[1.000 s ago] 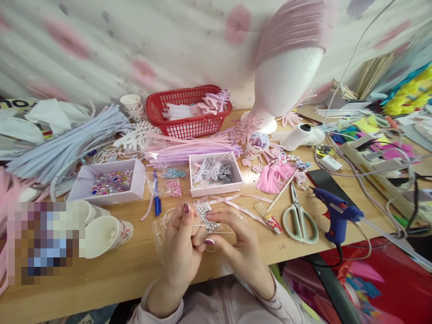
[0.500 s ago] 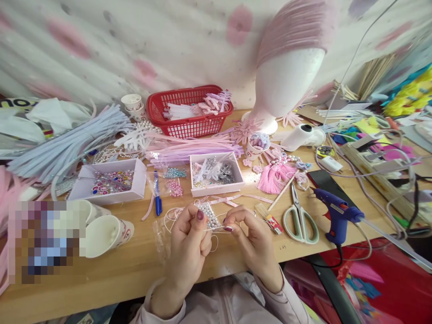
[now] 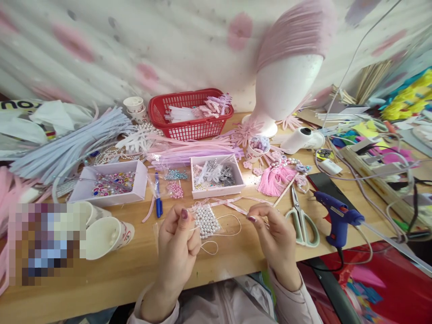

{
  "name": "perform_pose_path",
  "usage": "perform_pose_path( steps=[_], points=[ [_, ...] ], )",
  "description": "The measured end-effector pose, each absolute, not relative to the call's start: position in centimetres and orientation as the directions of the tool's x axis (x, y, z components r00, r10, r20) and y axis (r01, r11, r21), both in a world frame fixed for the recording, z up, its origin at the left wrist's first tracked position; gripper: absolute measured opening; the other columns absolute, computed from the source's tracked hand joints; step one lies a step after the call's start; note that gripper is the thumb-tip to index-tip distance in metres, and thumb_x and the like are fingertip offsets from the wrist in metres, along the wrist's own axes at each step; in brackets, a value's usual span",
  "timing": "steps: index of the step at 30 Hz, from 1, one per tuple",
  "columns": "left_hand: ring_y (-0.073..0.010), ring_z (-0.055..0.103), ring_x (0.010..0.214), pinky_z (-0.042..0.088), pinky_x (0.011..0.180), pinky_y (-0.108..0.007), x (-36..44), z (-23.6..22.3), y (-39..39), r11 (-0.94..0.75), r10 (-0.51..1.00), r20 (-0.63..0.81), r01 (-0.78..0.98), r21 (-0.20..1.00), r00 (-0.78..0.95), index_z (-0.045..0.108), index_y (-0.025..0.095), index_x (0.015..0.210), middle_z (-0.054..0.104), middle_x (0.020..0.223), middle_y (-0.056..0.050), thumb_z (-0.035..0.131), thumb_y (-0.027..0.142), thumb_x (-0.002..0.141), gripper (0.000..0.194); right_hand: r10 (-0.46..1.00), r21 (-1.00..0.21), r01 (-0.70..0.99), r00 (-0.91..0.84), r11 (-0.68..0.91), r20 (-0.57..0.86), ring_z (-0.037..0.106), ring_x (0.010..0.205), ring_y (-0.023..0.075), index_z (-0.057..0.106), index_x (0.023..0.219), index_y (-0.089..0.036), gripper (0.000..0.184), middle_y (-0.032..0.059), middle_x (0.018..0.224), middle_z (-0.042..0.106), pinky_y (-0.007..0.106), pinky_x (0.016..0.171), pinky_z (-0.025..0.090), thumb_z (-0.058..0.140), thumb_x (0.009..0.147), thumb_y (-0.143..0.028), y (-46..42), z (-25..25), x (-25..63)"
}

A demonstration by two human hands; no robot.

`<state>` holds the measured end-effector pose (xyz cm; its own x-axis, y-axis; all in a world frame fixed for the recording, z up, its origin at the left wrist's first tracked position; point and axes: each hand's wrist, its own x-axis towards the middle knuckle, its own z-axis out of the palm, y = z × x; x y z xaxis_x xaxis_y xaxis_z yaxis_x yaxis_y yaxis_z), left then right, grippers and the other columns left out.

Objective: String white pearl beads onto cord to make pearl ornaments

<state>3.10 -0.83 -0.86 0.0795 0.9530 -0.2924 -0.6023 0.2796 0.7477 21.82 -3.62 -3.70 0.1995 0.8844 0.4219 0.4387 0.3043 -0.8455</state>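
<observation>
Over the front of the table, my left hand [image 3: 177,243] is closed in a pinch, thumb against the fingers, on a thin white cord [image 3: 232,216]. Part of that cord loops out to the right and another loop hangs below. Just right of these fingers lies a small clear bag of white pearl beads [image 3: 206,222]. My right hand [image 3: 275,238] is also closed in a pinch, apart from the left. What its fingertips hold is too small to make out. Behind the bag runs a pink-white measuring tape [image 3: 232,204].
Scissors [image 3: 302,220] and a blue glue gun [image 3: 339,213] lie to the right. Behind are white boxes of beads [image 3: 218,194], a red basket [image 3: 191,130] and a mannequin head [image 3: 286,85]. Paper cups [image 3: 108,238] and a blue pen [image 3: 158,198] are on the left.
My hands have moved apart, the right one going rightward and the left slightly left. The bead bag between them is now in fuller view, with a wider cord loop beside it.
</observation>
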Motion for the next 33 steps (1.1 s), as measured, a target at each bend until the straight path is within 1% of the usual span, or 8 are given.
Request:
perform_pose_path(
  steps=[4,10,14,17,20,24,28,33],
  points=[
    [-0.0040,0.000,0.044,0.005,0.036,-0.016,2.8,-0.7,-0.3,0.298,0.946,-0.305,-0.651,0.698,0.105,0.039,0.021,0.064,0.010,0.055,0.013,0.085,0.055,0.071,0.057,0.884,-0.887,0.371,0.268,0.273,0.384,0.056,0.069,0.0152,0.059,0.081,-0.022,0.023,-0.0005,0.075,0.059,0.028,0.066,0.042,0.054,0.103,-0.027,-4.3,-4.2,22.4],
    [-0.0040,0.000,0.043,0.007,0.035,-0.015,3.0,-1.2,-0.2,0.302,0.948,-0.287,-0.662,0.686,0.136,0.041,0.022,0.066,0.011,0.055,0.013,0.080,0.057,0.075,0.054,0.908,-0.943,0.249,0.298,0.223,0.294,0.048,0.048,0.0109,0.047,0.051,-0.019,0.056,-0.0027,0.049,0.049,0.025,0.052,0.039,0.050,0.105,-0.035,-4.1,-3.9,21.1],
    [-0.0034,0.016,0.038,0.021,0.036,-0.013,3.6,-2.2,-0.9,0.123,0.992,-0.125,-0.503,0.856,0.029,0.049,0.021,0.065,0.024,0.047,0.012,0.072,0.055,0.085,0.046,0.994,-0.995,-0.048,0.067,-0.088,-0.091,0.059,0.050,0.0148,0.072,0.062,-0.018,0.054,0.0038,0.056,0.065,0.026,0.052,0.049,0.057,0.097,-0.056,-3.7,-3.0,18.9],
    [-0.0061,0.044,0.042,0.036,0.041,-0.014,3.9,-2.8,-1.9,-0.091,0.995,0.083,-0.206,0.974,-0.051,0.062,0.021,0.070,0.053,0.053,0.005,0.068,0.050,0.090,0.036,0.956,-0.918,-0.267,-0.085,-0.294,-0.281,0.064,0.057,0.0169,0.082,0.081,-0.019,0.052,0.0065,0.067,0.073,0.029,0.060,0.055,0.060,0.091,-0.066,-3.8,-2.8,17.0],
    [-0.0091,0.056,0.047,0.043,0.045,-0.017,3.8,-2.9,-2.4,-0.352,0.935,0.347,0.065,0.934,0.071,0.068,0.023,0.079,0.066,0.062,0.002,0.065,0.041,0.095,0.024,0.951,-0.879,-0.375,-0.021,-0.294,-0.310,0.068,0.072,0.0176,0.084,0.086,-0.022,0.038,0.0056,0.079,0.077,0.029,0.076,0.054,0.075,0.083,-0.059,-4.0,-2.9,15.9],
    [-0.0094,0.062,0.051,0.049,0.056,-0.018,3.3,-2.5,-2.0,-0.640,0.760,0.577,0.195,0.743,0.299,0.064,0.024,0.087,0.069,0.062,0.005,0.062,0.028,0.098,0.012,0.925,-0.805,-0.496,0.013,-0.324,-0.380,0.068,0.078,0.0168,0.084,0.079,-0.023,0.029,0.0053,0.084,0.078,0.024,0.072,0.052,0.089,0.071,-0.051,-4.2,-3.0,15.6],
    [-0.0102,0.063,0.060,0.049,0.061,-0.019,3.4,-2.4,-1.7,-0.643,0.754,0.575,0.182,0.744,0.317,0.063,0.022,0.088,0.065,0.067,0.003,0.059,0.026,0.099,0.013,0.939,-0.815,-0.522,0.072,-0.253,-0.338,0.065,0.072,0.0123,0.081,0.076,-0.023,0.028,0.0011,0.077,0.074,0.021,0.070,0.051,0.087,0.074,-0.050,-4.4,-2.8,15.8],
    [-0.0118,0.060,0.076,0.050,0.069,-0.019,3.0,-2.5,-1.5,-0.503,0.863,0.488,0.145,0.852,0.129,0.071,0.024,0.078,0.057,0.079,0.000,0.065,0.038,0.095,0.023,0.971,-0.898,-0.426,0.147,-0.110,-0.188,0.064,0.070,0.0127,0.076,0.079,-0.022,0.028,-0.0001,0.073,0.071,0.022,0.072,0.051,0.080,0.082,-0.050,-4.1,-2.7,16.6]
  ],
)
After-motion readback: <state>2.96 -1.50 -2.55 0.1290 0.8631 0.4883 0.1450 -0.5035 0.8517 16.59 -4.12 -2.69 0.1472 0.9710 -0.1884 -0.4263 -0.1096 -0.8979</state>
